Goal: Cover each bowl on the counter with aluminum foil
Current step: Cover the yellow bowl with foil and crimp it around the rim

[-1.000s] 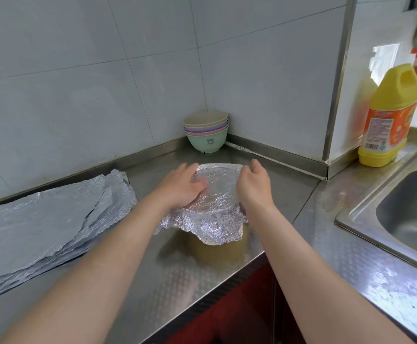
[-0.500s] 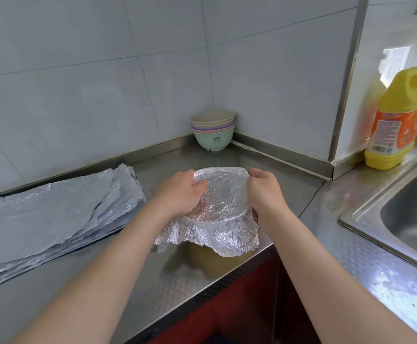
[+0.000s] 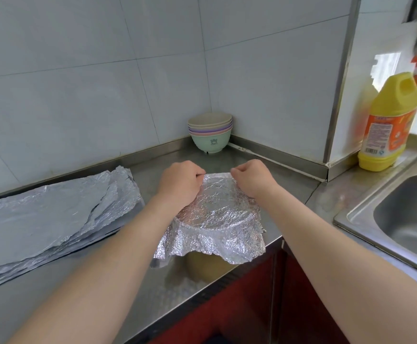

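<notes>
The left hand point(image 3: 180, 184) and right hand point(image 3: 251, 178) are both curled into loose fists, each pinching the far edge of a crinkled foil sheet point(image 3: 217, 219). The left sits at about 10 o'clock on the rim and the right at about 2 o'clock, with a short stretch of foil between them. Their fingertips are tucked under the knuckles and cannot be seen.

The foil is draped over a tan bowl point(image 3: 207, 266) near the front edge of the steel counter point(image 3: 66, 294). Only the bowl's lower wall shows, at 6 o'clock below the hanging foil. Its rim reads as a curved ridge pressed into the sheet, and whatever it holds is hidden.

Seen from the bowl, a pile of foil sheets point(image 3: 53, 214) lies flat at 9 o'clock, cut off by the left edge of the view. At 12 o'clock, in the corner of the tiled wall point(image 3: 78, 83), stands a stack of bowls point(image 3: 211, 132), beige on top, purple and pink between, green at the bottom; the inside of the top one cannot be seen. At 2 o'clock stands a yellow bottle point(image 3: 391, 122) with an orange label, its pump partly out of view. At 3 o'clock the sink point(image 3: 406, 219) runs off the right edge.
</notes>
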{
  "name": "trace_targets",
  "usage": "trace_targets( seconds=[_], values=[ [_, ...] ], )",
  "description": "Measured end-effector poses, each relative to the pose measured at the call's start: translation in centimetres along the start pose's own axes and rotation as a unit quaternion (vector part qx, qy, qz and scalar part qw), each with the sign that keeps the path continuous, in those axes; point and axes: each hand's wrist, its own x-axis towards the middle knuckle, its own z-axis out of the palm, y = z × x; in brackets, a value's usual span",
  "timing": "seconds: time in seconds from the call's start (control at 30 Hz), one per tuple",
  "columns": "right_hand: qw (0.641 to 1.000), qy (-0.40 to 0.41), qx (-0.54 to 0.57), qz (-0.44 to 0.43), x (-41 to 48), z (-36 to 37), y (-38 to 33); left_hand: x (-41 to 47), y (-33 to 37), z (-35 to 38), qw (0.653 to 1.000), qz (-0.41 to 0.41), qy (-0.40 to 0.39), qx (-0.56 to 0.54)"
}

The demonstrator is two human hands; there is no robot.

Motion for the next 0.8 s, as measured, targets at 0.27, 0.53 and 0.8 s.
trace_targets(
  seconds=[0.27, 0.53, 0.8],
  values=[
    [0.996, -0.005, -0.089, 0.003, 0.3, 0.1, -0.1, 0.7, -0.6, 1.1, 1.000, 0.006, 0.016, 0.002],
    [0.998, -0.023, -0.057, -0.010, 0.7, -0.2, 0.0, 1.5, 0.3, 0.5, 1.000, -0.012, -0.008, 0.004],
    [0.992, 0.000, -0.117, -0.036, 1.2, 0.0, 0.0, 1.8, 1.0, 0.7, 0.998, 0.038, -0.011, -0.040]
  ],
)
